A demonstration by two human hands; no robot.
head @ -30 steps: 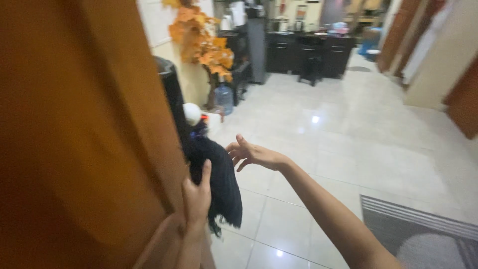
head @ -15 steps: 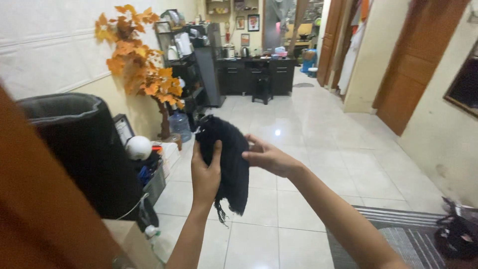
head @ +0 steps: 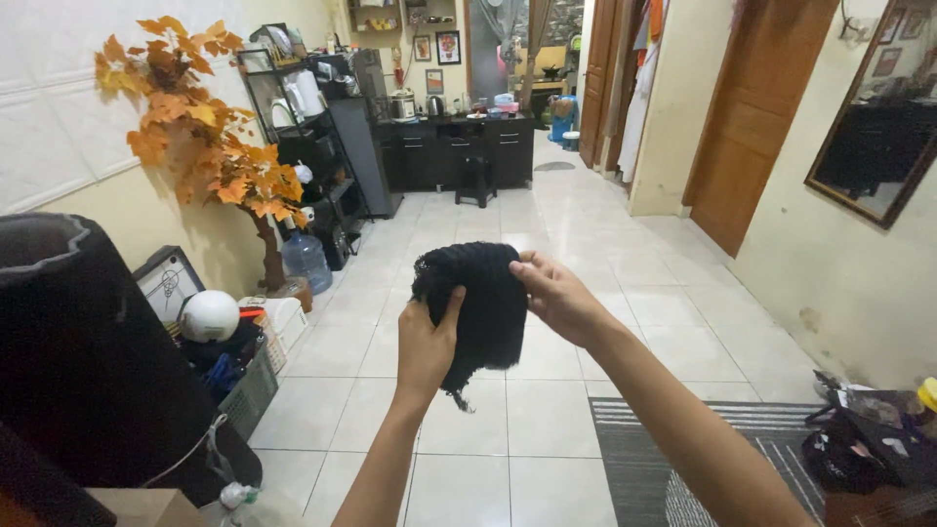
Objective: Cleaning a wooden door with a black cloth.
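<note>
A black knitted cloth (head: pixel 478 298) with a fringed end hangs bunched in front of me at chest height. My left hand (head: pixel 426 344) grips its lower left side, thumb over the front. My right hand (head: pixel 558 295) pinches its upper right edge with the fingertips. Both arms reach forward over a pale tiled floor (head: pixel 586 244) in a hallway.
At the left stands a large black bin (head: pixel 88 361), a basket (head: pixel 249 390) with a white helmet (head: pixel 208 315), and an orange-leaved artificial tree (head: pixel 195 127). Dark shelves and cabinets (head: pixel 439 146) fill the far end. A striped grey rug (head: pixel 683 459) and dark bag (head: pixel 859 444) lie at the right.
The orange door that filled the left has left the view. My left hand brought the black cloth up to the middle, and my right hand took hold of its upper edge.
</note>
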